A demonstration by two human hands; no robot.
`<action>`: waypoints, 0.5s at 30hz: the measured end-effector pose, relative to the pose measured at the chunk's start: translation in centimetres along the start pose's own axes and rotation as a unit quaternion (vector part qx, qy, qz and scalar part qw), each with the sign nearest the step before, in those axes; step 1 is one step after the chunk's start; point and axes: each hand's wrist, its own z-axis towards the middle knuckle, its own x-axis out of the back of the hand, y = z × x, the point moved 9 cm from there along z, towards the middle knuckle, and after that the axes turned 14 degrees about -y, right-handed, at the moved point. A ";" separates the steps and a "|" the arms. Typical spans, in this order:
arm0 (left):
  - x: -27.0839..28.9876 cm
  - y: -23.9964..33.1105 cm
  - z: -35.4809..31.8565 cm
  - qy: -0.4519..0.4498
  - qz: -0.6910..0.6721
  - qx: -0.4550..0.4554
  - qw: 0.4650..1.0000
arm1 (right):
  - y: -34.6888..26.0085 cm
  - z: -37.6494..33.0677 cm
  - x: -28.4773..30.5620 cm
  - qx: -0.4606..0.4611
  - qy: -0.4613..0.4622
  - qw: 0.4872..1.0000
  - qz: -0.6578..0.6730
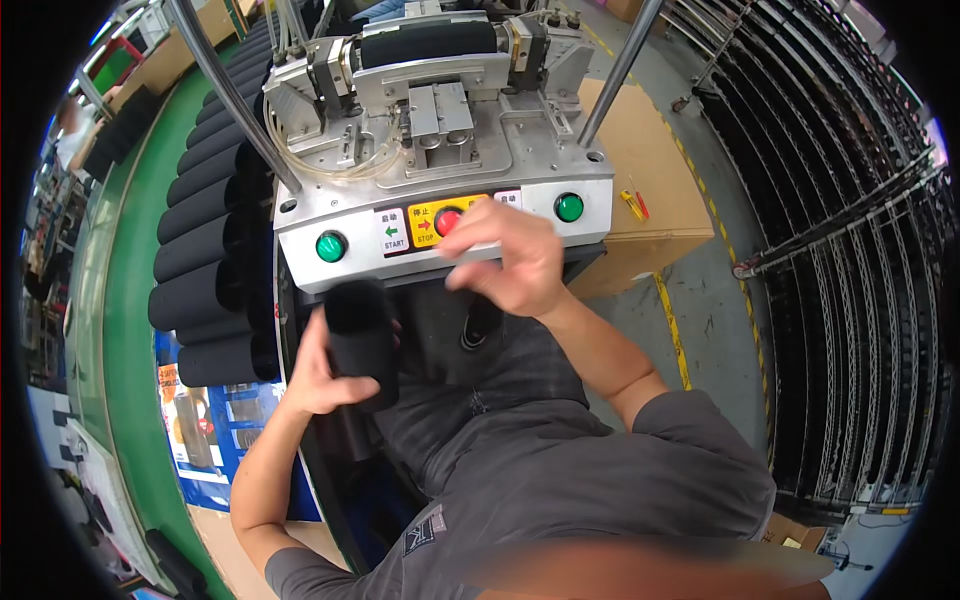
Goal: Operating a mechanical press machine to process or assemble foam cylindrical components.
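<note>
Many black cylinders (195, 290) lie side by side at left, open ends facing right, presumably lined up for easy left-hand reach. Left hand (322, 385): fingers wrapped round a held cylinder (358, 345) above the lap, thumb across its near side, likely so it can't slip. Beyond, on the machine (440, 110), a black roll (428, 44) spans two end mounts, probably for support. Right hand (525, 262): empty, thumb and fingers curved apart, near the red button (448, 222); contact can't be told. Carton (650, 240) at right carries small tools (635, 205), seemingly parked within reach.
</note>
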 end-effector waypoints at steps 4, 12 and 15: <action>1.5 4.6 0.7 0.111 -0.180 -0.139 0.967 | 5.2 -5.2 0.0 -0.185 0.152 0.916 0.322; 4.5 9.6 5.8 0.156 -0.372 -0.312 0.860 | 5.7 -5.5 -10.9 -0.311 -0.025 0.760 0.570; 3.6 8.9 7.3 0.135 -0.366 -0.293 0.873 | 4.8 -4.2 -11.9 -0.288 -0.052 0.737 0.609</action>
